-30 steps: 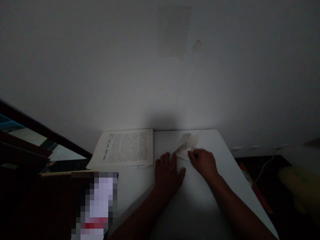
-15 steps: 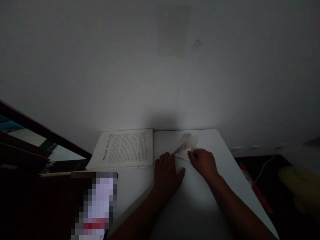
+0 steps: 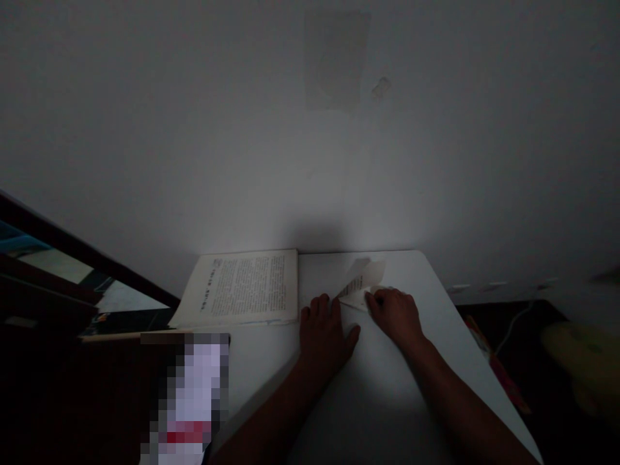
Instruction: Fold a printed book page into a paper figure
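Note:
A small folded sheet of printed paper (image 3: 362, 283) lies on the white table (image 3: 387, 387) near its far edge, one flap raised. My left hand (image 3: 325, 336) rests flat on the table with its fingers spread, fingertips at the paper's left edge. My right hand (image 3: 394, 315) has its fingers curled and pressed down on the paper's right side. The scene is dim.
An open book (image 3: 242, 287) lies at the table's far left, against the pale wall (image 3: 310, 129). A blurred white and red object (image 3: 194, 394) sits at the near left. Dark furniture (image 3: 48, 271) stands on the left; a dark floor with a cable (image 3: 513, 320) lies on the right.

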`<action>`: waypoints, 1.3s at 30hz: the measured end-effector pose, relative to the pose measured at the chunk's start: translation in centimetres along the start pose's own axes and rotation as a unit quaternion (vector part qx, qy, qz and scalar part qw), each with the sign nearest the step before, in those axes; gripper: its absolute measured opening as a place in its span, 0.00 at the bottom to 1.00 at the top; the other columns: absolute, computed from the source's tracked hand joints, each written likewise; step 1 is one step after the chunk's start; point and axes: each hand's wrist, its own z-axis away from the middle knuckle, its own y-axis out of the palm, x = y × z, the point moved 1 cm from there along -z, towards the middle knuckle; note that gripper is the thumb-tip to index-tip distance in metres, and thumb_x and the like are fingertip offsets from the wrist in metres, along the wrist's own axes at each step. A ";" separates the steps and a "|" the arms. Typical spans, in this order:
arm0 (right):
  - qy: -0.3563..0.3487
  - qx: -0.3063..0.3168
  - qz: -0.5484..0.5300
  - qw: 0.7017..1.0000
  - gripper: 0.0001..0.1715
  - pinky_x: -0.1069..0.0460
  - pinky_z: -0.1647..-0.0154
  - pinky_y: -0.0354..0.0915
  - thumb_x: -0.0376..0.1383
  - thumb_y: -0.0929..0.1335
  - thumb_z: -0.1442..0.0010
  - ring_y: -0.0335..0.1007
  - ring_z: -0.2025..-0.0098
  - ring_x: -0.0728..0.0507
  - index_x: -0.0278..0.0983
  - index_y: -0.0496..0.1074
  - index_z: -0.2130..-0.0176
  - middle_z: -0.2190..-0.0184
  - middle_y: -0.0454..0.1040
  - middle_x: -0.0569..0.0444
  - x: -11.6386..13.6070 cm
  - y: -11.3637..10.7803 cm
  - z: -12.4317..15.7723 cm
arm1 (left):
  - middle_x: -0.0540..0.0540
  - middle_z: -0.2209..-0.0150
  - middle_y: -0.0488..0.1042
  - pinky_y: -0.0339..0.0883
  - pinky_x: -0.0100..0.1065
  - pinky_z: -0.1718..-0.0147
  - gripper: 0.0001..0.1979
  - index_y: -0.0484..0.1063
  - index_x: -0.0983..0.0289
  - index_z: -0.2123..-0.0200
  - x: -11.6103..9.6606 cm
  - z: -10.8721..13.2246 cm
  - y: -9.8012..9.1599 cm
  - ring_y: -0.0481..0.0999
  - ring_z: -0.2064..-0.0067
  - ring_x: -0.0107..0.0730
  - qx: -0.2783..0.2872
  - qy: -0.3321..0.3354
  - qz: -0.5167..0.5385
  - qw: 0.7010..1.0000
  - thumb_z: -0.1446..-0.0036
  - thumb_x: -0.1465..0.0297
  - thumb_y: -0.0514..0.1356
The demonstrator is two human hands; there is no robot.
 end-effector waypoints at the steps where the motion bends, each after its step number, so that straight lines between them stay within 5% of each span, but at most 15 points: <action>1: 0.000 0.002 0.002 1.000 0.23 0.50 0.66 0.53 0.44 0.58 0.39 0.70 0.67 0.42 0.37 0.73 0.76 0.74 0.76 0.49 0.0 0.0 0.0 | 0.63 0.49 0.63 0.56 0.47 0.51 0.26 0.63 0.66 0.49 0.0 0.0 0.0 0.61 0.48 0.49 0.000 0.000 0.000 1.000 0.46 0.55 0.54; 12: -0.004 -0.001 -0.001 1.000 0.23 0.51 0.66 0.53 0.44 0.58 0.38 0.70 0.67 0.43 0.38 0.72 0.76 0.74 0.76 0.50 -0.1 0.0 0.0 | 0.63 0.46 0.63 0.55 0.49 0.48 0.25 0.61 0.69 0.46 -0.8 0.2 0.9 0.61 0.47 0.48 0.007 0.050 0.015 0.999 0.44 0.63 0.53; 39: -0.005 0.003 0.004 1.000 0.24 0.51 0.67 0.55 0.44 0.58 0.38 0.71 0.68 0.43 0.37 0.74 0.74 0.73 0.76 0.49 -0.1 0.0 0.0 | 0.61 0.44 0.63 0.54 0.50 0.48 0.24 0.60 0.68 0.45 -0.7 0.3 1.1 0.60 0.46 0.47 0.006 0.061 0.002 0.998 0.42 0.62 0.51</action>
